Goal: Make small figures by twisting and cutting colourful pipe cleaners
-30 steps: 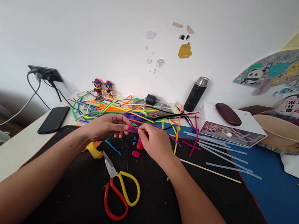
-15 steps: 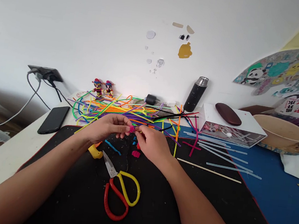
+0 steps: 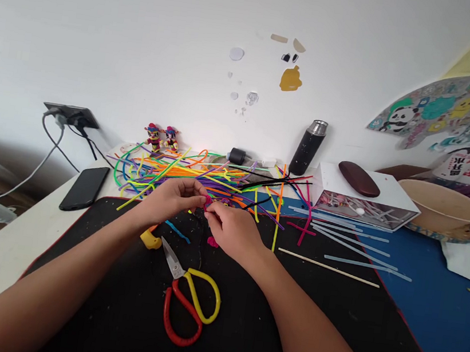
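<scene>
Between the fingertips of both hands is a small magenta pipe-cleaner piece (image 3: 208, 201), mostly covered by the fingers. My left hand (image 3: 179, 196) pinches it from the left. My right hand (image 3: 232, 226) closes on it from the right, its thumb and forefinger together. Below the right fingers a second magenta piece (image 3: 212, 242) lies on the black mat (image 3: 251, 316), partly hidden. A blue twisted strip (image 3: 178, 231) rests under the left hand, near a yellow object (image 3: 150, 239). Scissors (image 3: 187, 294) with one red and one yellow handle lie nearer to me, blades almost closed.
Behind the hands spreads a heap of coloured pipe cleaners (image 3: 217, 179). To the right are glue sticks (image 3: 356, 244), a wooden stick (image 3: 329, 267), a white box (image 3: 362, 195) and a beige bowl (image 3: 443, 203). A thermos (image 3: 308, 148) stands by the wall; a phone (image 3: 84, 188) lies left.
My right hand has shifted slightly left and down, its fingers now covering more of the magenta piece and the small bits below. The scissors have not moved.
</scene>
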The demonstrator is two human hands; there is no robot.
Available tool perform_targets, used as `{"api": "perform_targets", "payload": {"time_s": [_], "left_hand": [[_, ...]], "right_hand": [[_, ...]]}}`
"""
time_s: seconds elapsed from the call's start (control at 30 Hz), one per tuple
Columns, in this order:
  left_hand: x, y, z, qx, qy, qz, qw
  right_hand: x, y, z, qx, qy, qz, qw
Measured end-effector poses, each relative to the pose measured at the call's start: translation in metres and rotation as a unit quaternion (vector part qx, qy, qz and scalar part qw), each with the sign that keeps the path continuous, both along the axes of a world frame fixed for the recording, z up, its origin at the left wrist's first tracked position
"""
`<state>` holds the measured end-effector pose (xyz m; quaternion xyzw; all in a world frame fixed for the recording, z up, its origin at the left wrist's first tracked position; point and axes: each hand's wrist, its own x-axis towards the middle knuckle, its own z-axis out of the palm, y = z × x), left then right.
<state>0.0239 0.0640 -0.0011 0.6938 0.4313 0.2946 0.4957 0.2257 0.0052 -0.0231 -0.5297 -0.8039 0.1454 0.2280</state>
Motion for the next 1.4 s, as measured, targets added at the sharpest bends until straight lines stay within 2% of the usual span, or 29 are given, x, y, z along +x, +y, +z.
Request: {"api": "perform_targets", "payload": {"time_s": [0.17,0.3,0.6,0.8,1.0,1.17,1.4], "left_hand": [[0.000,0.001,-0.005,0.083,0.094,-0.002,0.992],[-0.003,0.001,-0.009,0.119,0.140,-0.035,0.982],[-0.003,0.000,-0.007,0.082,0.155,-0.104,0.979],[-0.002,-0.002,-0.003,0.026,0.138,-0.134,0.981],[-0.004,-0.001,0.001,-0.045,0.077,-0.148,0.985],[-0.002,-0.003,0.004,-0.066,0.014,-0.126,0.990],[0.000,-0.003,0.004,-0.060,-0.052,-0.083,0.993]], "right_hand": [[0.001,0.001,-0.002,0.004,-0.014,0.000,1.000],[0.003,0.002,0.000,0.008,-0.026,0.009,1.000],[0.010,0.003,0.009,0.000,-0.018,-0.003,1.000],[0.012,0.005,0.005,0.000,0.027,-0.010,1.000],[0.015,0.008,0.008,-0.051,0.112,-0.012,0.992],[0.017,0.011,0.003,-0.104,0.191,-0.003,0.976],[0.014,0.012,-0.004,-0.133,0.242,0.010,0.961]]}}
